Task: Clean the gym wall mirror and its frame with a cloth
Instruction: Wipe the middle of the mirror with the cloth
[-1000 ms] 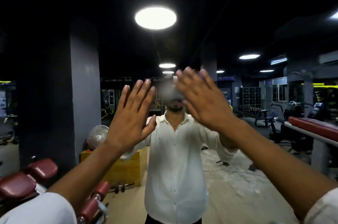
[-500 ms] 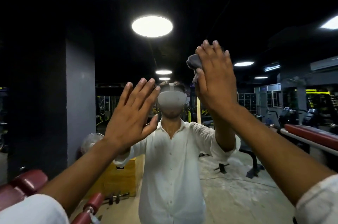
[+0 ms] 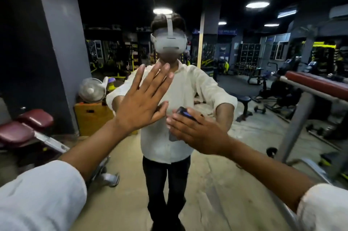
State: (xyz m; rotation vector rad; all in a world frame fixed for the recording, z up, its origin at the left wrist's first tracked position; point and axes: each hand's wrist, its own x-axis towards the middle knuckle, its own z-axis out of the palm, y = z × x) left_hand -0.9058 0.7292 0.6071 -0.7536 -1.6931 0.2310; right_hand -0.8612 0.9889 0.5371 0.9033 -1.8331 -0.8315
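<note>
— Where's the cloth?
— Middle of the frame. I see the dark cloth (image 3: 181, 113) pressed to the mirror (image 3: 216, 183) under my right hand (image 3: 197, 131). The fingers are straight and close together, pointing left, with cloth showing above and below them.
— And the left?
— My left hand (image 3: 143, 102) is just up-left of it, palm toward the glass, fingers straight and fanned apart, holding nothing. Red benches (image 3: 33, 123) are reflected at lower left.

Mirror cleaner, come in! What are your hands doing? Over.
Left hand flat on mirror, fingers spread. Right hand presses cloth against it. Nothing blocking.
</note>
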